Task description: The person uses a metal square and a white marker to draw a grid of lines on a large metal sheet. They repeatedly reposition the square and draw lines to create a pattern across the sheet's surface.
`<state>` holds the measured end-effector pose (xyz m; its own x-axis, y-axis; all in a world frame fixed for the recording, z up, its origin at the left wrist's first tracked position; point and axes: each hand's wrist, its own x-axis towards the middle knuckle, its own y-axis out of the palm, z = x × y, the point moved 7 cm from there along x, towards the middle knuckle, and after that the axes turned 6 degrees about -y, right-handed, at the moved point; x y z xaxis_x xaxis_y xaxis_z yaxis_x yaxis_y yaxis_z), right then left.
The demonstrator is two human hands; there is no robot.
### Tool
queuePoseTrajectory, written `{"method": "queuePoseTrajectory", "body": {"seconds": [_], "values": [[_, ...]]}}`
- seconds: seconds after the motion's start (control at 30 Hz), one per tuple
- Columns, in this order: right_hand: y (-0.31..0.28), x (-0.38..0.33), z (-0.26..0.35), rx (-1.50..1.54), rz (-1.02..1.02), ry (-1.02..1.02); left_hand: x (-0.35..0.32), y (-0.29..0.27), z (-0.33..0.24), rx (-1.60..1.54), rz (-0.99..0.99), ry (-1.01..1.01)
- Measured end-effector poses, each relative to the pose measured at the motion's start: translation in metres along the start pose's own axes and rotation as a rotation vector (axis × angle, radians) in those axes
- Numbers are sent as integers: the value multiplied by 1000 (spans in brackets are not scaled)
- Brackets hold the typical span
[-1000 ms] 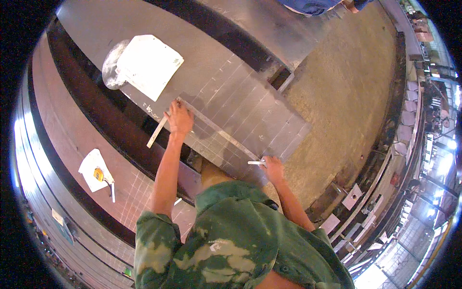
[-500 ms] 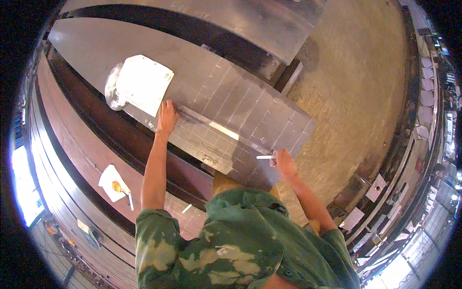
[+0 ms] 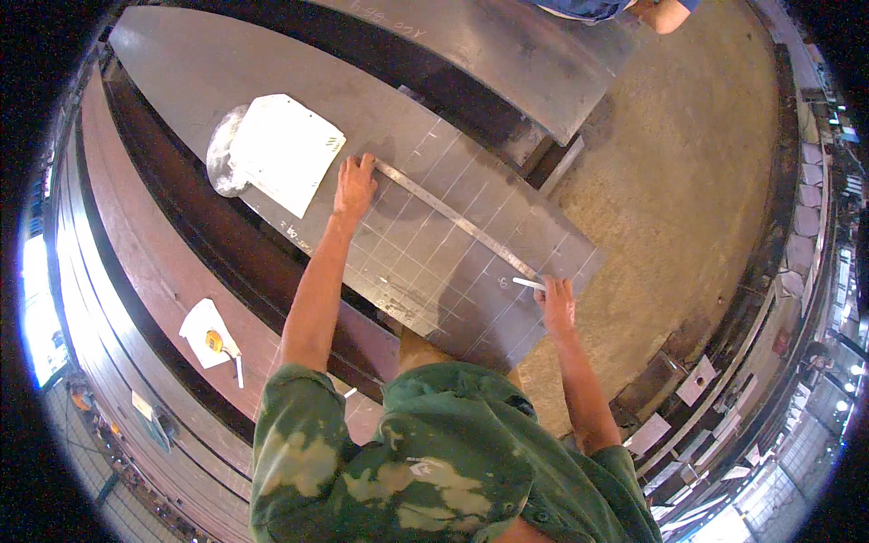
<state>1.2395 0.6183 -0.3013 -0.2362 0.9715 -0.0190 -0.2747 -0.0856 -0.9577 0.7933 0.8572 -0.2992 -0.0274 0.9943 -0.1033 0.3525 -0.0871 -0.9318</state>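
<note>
A long steel ruler lies slantwise over a grey steel plate marked with a grid of thin white lines. At the ruler's far left end, the fingers of my left hand are closed on it. My right hand is at the near right end, pinching a thin white marking stick, which looks like chalk; its fingers also touch the ruler's end. Left of my left hand, a stack of white papers lies on the plate, partly over a round, silvery, plastic-looking item.
On a reddish-brown beam to the left are a white sheet and a yellow tape measure. Dark gaps separate the steel pieces. Another plate lies beyond; a person's arm shows at the top edge.
Both hands and the ruler have moved to the right; my left hand has also gone farther away, off the papers' edge. Another person's arm and blue clothing have appeared at the top.
</note>
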Motion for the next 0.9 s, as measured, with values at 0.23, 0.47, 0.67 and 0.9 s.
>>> {"method": "queuePoseTrajectory", "body": {"seconds": [0.23, 0.47, 0.67, 0.9], "values": [[-14, 5, 21, -69, 69, 50, -10, -14, -1, -25, -145, 95], [-21, 8, 27, -52, 46, 57, -4, -6, 3, -33, -191, 51], [-16, 4, 23, -49, -14, 22, -3, -7, 1, -126, -227, 68], [-21, 8, 28, -63, -84, -25, -3, -10, 1, -115, -198, 73]]}}
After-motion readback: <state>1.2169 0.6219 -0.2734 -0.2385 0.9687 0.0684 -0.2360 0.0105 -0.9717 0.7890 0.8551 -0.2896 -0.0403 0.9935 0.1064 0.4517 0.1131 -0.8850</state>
